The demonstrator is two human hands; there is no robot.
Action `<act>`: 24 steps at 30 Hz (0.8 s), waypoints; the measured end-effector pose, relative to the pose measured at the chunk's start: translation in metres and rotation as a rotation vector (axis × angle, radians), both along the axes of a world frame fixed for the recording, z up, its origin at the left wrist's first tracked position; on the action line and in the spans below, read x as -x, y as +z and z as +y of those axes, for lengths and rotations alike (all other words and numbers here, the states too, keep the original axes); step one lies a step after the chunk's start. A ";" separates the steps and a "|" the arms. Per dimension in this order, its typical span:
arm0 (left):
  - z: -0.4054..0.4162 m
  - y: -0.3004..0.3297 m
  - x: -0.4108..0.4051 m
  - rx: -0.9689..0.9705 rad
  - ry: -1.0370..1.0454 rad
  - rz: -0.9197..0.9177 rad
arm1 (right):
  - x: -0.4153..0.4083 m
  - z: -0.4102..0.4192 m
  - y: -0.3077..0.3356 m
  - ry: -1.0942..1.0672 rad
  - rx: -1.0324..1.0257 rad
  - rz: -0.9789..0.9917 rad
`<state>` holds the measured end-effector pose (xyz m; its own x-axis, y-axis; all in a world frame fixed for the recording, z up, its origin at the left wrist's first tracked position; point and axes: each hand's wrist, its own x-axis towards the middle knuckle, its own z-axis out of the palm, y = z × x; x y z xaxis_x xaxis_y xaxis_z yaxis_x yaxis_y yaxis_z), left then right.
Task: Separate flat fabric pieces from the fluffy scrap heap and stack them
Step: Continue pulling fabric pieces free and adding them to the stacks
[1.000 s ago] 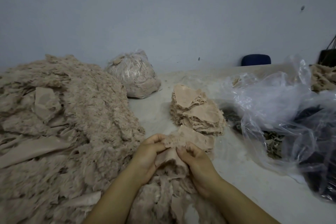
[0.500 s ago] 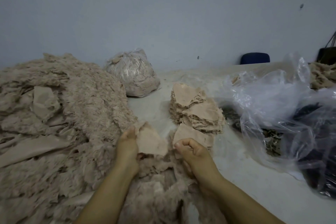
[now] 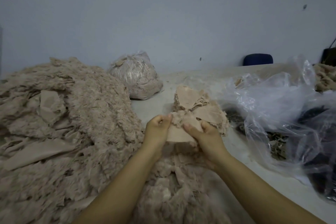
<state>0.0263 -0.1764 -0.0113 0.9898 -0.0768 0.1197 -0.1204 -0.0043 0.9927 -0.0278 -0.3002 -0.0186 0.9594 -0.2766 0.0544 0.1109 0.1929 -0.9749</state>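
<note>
Bare forearms, no sleeves

One big fluffy scrap heap (image 3: 69,132). One stack of flat pieces (image 3: 200,107). One held fabric piece (image 3: 180,132), two hands: left hand (image 3: 157,131), right hand (image 3: 207,135). One tied full bag (image 3: 135,76), one loose clear plastic bag (image 3: 281,111). One blue chair back (image 3: 258,59).

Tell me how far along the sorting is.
Done: a stack of flat pieces stands on the table. In hand: the left hand and right hand grip one piece with fluff on it. Left: most of it; the big heap remains.
</note>
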 end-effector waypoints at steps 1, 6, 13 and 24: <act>-0.002 0.000 -0.006 -0.076 0.015 -0.016 | -0.004 -0.005 0.000 -0.063 0.046 0.006; -0.002 -0.011 -0.017 -0.208 -0.061 0.167 | -0.024 -0.037 -0.019 -0.164 0.453 0.219; 0.037 -0.032 0.004 -0.565 -0.488 -0.084 | 0.014 -0.021 -0.033 -0.221 0.768 -0.009; 0.031 -0.027 -0.012 -0.728 -0.295 -0.280 | 0.015 -0.023 -0.026 -0.164 1.064 -0.073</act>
